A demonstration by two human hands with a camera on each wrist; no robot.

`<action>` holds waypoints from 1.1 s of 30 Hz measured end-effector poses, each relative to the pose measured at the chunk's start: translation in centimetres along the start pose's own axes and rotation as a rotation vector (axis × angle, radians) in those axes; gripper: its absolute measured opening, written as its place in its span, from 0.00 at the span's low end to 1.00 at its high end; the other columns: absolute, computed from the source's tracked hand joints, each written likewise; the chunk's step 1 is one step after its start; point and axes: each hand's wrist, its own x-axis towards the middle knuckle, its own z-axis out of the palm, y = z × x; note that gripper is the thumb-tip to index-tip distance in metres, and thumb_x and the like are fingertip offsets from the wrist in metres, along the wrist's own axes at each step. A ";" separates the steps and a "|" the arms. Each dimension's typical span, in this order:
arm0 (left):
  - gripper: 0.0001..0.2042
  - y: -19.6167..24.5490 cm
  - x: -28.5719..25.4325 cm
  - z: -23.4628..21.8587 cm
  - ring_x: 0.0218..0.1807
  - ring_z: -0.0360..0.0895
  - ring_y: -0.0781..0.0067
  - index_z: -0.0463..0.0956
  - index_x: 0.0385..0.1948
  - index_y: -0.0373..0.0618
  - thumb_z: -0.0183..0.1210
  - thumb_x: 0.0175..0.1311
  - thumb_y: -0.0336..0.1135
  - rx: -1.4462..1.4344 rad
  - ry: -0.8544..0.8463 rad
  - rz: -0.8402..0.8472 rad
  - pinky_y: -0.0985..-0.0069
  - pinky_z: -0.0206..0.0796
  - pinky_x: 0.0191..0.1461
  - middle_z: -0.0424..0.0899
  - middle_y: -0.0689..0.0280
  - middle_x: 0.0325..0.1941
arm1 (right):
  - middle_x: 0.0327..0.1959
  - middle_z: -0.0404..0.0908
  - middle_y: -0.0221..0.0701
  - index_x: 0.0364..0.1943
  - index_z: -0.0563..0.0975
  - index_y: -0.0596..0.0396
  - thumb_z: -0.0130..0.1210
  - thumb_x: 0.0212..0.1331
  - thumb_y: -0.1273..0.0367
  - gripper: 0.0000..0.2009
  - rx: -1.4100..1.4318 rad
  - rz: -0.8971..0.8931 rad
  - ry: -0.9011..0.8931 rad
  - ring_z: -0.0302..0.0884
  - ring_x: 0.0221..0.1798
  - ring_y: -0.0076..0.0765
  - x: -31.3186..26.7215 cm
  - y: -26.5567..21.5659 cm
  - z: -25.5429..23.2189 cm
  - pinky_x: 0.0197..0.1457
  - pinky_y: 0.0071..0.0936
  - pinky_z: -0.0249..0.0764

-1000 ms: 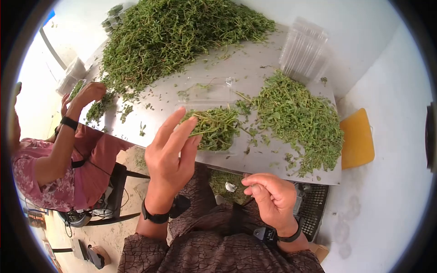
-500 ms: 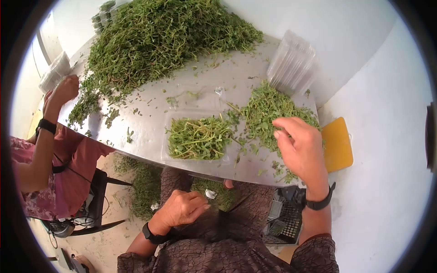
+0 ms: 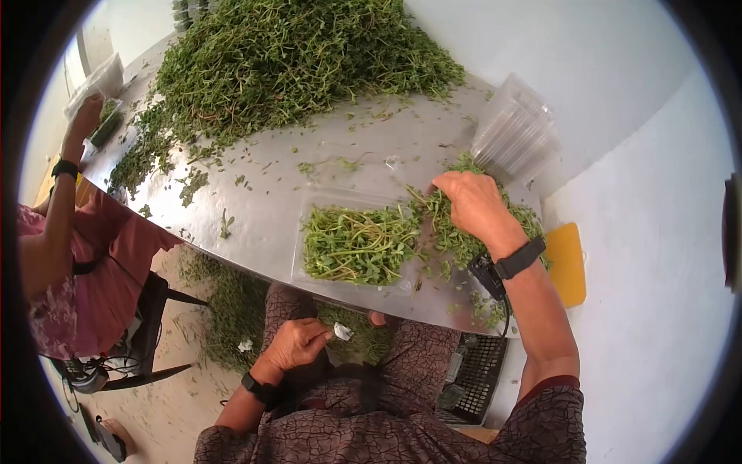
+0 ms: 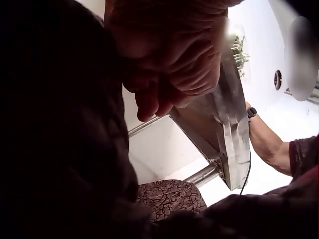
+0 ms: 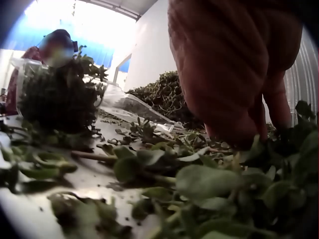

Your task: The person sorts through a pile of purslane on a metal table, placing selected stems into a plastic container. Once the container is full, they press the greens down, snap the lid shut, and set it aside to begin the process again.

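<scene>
An opened clear plastic clamshell box filled with leafy green sprigs lies near the front edge of the metal table, its lid folded back. To its right is a smaller heap of sprigs. My right hand reaches into this heap, fingers pointing down; in the right wrist view leaves hide the fingertips, so I cannot tell what they grip. My left hand hovers above my lap, below the table edge, fingers loosely curled with nothing visible in them.
A large mound of greens covers the table's back. Stacked empty plastic boxes stand at the back right, near the wall. A yellow board is beside the table's right end. Another person's arm works at the left. A black crate sits below.
My left hand has dropped from over the box to my lap. My right hand has risen from the lap and moved over the table into the smaller heap. The box's contents are now uncovered.
</scene>
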 end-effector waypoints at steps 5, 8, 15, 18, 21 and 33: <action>0.04 -1.3 0.0 0.6 0.32 0.82 0.52 0.81 0.30 0.38 0.61 0.56 0.28 0.007 0.011 0.022 0.64 0.76 0.35 0.84 0.56 0.29 | 0.28 0.81 0.43 0.26 0.80 0.57 0.56 0.45 0.78 0.04 -0.141 0.084 0.042 0.81 0.36 0.50 0.0 0.0 -0.2 0.37 0.45 0.75; 0.04 -1.5 -0.1 0.6 0.33 0.82 0.52 0.80 0.30 0.38 0.61 0.55 0.28 0.033 0.011 0.063 0.64 0.76 0.37 0.84 0.57 0.30 | 0.25 0.81 0.43 0.26 0.81 0.56 0.54 0.48 0.76 0.05 -0.002 0.101 0.277 0.82 0.34 0.49 -1.0 0.7 -1.2 0.37 0.44 0.76; 0.06 -1.2 0.0 1.0 0.34 0.82 0.53 0.80 0.31 0.39 0.60 0.57 0.31 0.065 -0.009 0.080 0.64 0.76 0.37 0.83 0.58 0.30 | 0.18 0.77 0.28 0.34 0.81 0.62 0.57 0.55 0.75 0.06 0.638 0.438 0.290 0.71 0.22 0.21 -3.3 -1.7 -5.8 0.26 0.24 0.65; 0.06 -1.2 0.1 1.3 0.34 0.81 0.54 0.81 0.31 0.41 0.60 0.57 0.33 0.080 -0.008 0.090 0.63 0.75 0.36 0.83 0.59 0.30 | 0.20 0.73 0.20 0.35 0.80 0.65 0.56 0.57 0.77 0.05 0.782 0.430 0.295 0.63 0.24 0.10 -3.5 -4.0 -7.5 0.26 0.17 0.59; 0.07 -1.2 -0.1 1.7 0.34 0.81 0.54 0.81 0.31 0.43 0.59 0.58 0.35 0.077 0.005 0.074 0.62 0.75 0.36 0.83 0.60 0.31 | 0.22 0.75 0.20 0.36 0.80 0.65 0.55 0.57 0.77 0.06 0.891 0.395 0.351 0.63 0.24 0.09 -3.4 -6.5 -9.0 0.25 0.16 0.58; 0.06 -1.3 -0.3 1.6 0.34 0.82 0.54 0.81 0.32 0.42 0.59 0.58 0.34 0.057 0.027 0.094 0.63 0.75 0.37 0.83 0.59 0.31 | 0.31 0.83 0.31 0.39 0.79 0.66 0.53 0.60 0.77 0.07 1.284 0.379 0.273 0.79 0.28 0.19 -1.2 -11.8 -8.8 0.27 0.16 0.74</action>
